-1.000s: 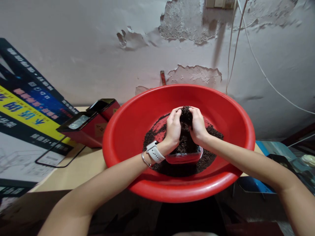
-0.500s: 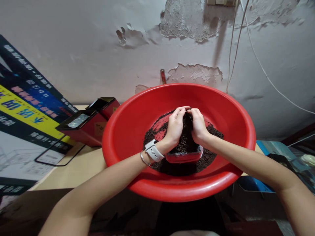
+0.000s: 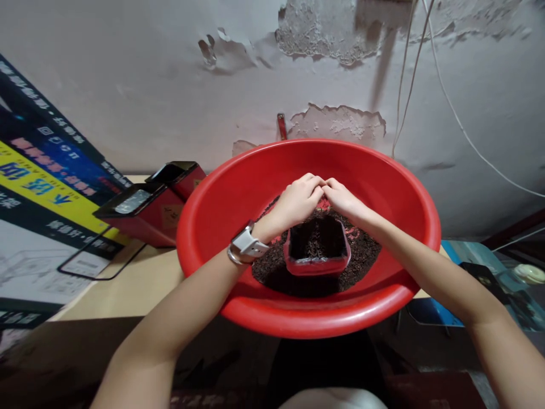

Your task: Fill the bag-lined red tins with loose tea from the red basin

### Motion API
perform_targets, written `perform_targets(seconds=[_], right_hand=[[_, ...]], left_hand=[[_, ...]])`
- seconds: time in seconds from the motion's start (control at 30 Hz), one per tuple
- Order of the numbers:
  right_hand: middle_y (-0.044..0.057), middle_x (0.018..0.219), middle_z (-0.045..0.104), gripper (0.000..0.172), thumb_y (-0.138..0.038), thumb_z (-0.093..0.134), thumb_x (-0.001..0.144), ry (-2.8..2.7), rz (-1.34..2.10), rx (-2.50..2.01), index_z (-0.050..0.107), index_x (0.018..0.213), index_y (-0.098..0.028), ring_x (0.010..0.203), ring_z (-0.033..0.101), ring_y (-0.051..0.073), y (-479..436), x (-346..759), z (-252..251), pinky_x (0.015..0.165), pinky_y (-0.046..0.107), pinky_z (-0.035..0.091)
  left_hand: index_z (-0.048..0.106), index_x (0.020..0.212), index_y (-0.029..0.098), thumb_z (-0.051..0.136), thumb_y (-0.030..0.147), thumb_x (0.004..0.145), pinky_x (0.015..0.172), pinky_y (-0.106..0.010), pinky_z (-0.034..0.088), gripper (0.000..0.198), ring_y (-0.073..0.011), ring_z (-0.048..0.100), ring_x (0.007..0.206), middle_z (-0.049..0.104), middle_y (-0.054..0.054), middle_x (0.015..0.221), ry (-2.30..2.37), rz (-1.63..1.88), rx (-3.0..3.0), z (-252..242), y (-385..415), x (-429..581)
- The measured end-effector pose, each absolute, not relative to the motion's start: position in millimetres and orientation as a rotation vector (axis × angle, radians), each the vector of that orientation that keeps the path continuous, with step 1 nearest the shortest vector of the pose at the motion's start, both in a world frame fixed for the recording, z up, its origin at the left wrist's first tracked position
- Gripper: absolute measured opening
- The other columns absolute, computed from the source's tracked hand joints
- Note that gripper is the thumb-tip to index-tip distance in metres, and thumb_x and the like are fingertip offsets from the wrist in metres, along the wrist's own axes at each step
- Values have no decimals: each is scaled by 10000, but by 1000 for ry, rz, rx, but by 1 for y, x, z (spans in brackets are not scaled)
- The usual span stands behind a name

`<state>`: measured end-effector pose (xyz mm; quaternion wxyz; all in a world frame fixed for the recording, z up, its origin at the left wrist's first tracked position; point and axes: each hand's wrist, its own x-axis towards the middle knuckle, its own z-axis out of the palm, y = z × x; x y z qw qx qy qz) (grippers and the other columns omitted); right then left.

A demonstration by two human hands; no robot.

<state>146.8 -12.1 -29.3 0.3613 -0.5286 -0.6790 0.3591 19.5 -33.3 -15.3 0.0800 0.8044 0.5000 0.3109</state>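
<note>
A big red basin [image 3: 309, 325] holds loose dark soil [image 3: 361, 258]. In the middle of that soil stands a squarish container [image 3: 317, 268] with clear, reddish-looking walls and dark soil inside. Over the container's far side, my left hand [image 3: 297, 200] is palm down, fingers extended and slightly curved. My right hand [image 3: 344, 199] meets it at the fingertips, likewise open and loosely bent. Their palms face away from me, and I see no soil held in either. A white watch [image 3: 250, 241] and a bangle are on my left wrist.
The basin rests on a pale wooden table [image 3: 123, 289]. Left of it are red-and-black boxes [image 3: 159, 213] with a black wire frame, and a large printed carton [image 3: 46, 210]. Behind rises a peeling wall [image 3: 170, 96] with hanging cables [image 3: 402, 96]. A glass-like surface is at right.
Both hands have moved away from above the container's soil to its far side, and their fingertips have come together. The soil inside the container is now in plain view.
</note>
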Motion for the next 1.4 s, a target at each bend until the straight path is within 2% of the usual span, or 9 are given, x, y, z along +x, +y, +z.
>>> perform_targets(seconds=[0.07,0.17,0.3,0.43,0.53,0.7,1.07,1.17,1.4], right_hand=[[147,1180,570,346,-238,434,836,-1920,739,-1355,488,1149,-100,1085,524,232,-19,148,-25,965,405,385],[186,1373,434,589,-313,508,818,-2160,448,-1204,359,1341,-86,1272,399,288,-34,145,-25,1047,459,325],[216,1450,332,783,-453,527,821,-2380,319,-1110,214,1437,-84,1298,375,330,-48,139,-36,1011,502,373],[226,1335,471,690,-554,462,863,-2617,177,-1210,384,1361,-83,1185,481,361,-51,132,-54,937,537,409],[201,1208,577,563,-520,386,921,-2777,69,-1124,505,1256,-83,1121,529,331,-53,125,-66,942,509,403],[191,1303,515,463,-403,379,955,-2695,15,-816,482,1244,-56,1220,450,258,-52,120,-66,1042,400,349],[160,1293,537,391,-373,311,984,-2731,203,-838,507,1214,-125,1217,469,232,-36,126,-71,1063,440,317],[134,1301,536,436,-403,242,992,-2576,276,-914,489,1241,-144,1236,453,209,-34,129,-62,1074,408,312],[213,1459,350,660,-522,365,929,-2777,4,-1050,341,1409,-69,1387,246,314,-51,128,-81,1111,537,213]], left_hand=[[660,980,173,392,231,883,816,-316,444,291,-209,607,892,677,-71,966,1599,874,2429,-7,-34,13],[672,908,162,399,276,891,732,-292,440,296,-201,613,796,699,-76,874,1725,945,2418,0,-35,8],[668,810,146,409,329,897,698,-285,433,329,-192,606,732,698,-83,796,1830,1110,2381,1,-33,6],[669,907,169,444,307,881,732,-285,445,265,-194,627,775,710,-64,833,1764,1210,2335,-4,-34,9],[667,921,179,448,293,878,749,-284,454,250,-194,634,805,714,-61,874,1675,1217,2364,-7,-36,12],[660,931,174,418,241,881,743,-279,458,256,-179,634,767,709,-52,841,1614,1283,2366,-5,-39,13],[645,1001,174,400,219,893,786,-291,451,272,-180,625,799,700,-51,874,1601,1263,2352,-7,-39,15],[638,1036,176,387,218,897,815,-294,444,290,-185,621,837,695,-51,899,1622,1248,2326,-5,-37,13],[629,1087,179,373,237,904,852,-321,444,320,-217,626,910,694,-74,943,1751,1115,2313,-3,-33,10]])
